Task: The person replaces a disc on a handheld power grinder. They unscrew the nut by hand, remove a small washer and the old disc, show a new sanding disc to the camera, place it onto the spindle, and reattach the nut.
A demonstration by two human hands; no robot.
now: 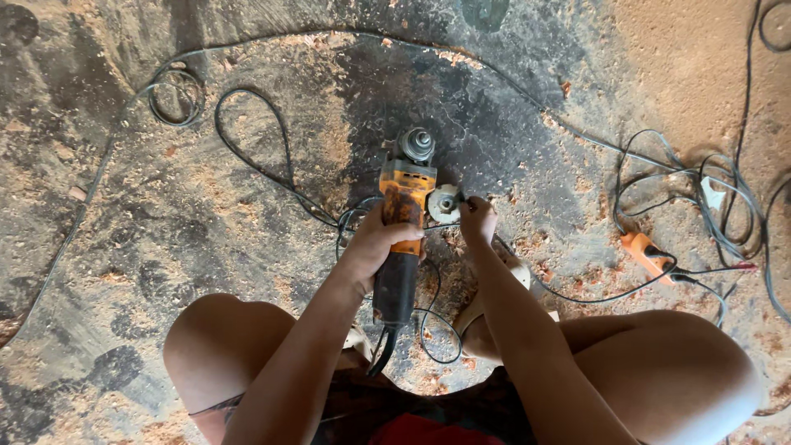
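Orange-and-black tool: angle grinder, centre of the frame, lying lengthwise on the floor between the person's knees, spindle end toward the top of the frame.
Grinder head: bare metal spindle showing; no disc seen mounted on it.
Handling, judged: rigid casing of metal and plastic, likely weighty toward the head; dusty and worn, so grip may be less sure on the orange part.
Hold point, judged: dark rear barrel, below the orange housing, gives the surest purchase; spindle end best left alone.
Small part: pale round fitting, just right of the orange housing; whether it touches the housing cannot be told.
Fitting handling, judged: small, stiff, light; a fingertip pinch at the rim suits it.
Left hand: wrapped around the grinder body where orange meets black, fingers closed over it, pinning it down.
Right hand: fingers drawn together at the edge of the pale fitting, apparently pinching it; exact contact is too small to confirm.
Cord: black power cable leaves the grinder's rear and loops across the floor to the upper left.
Other leads: tangle of grey wires at right of the frame, with an orange-handled tool lying among them.
Floor: dark, rough, strewn with sawdust and wood shavings.
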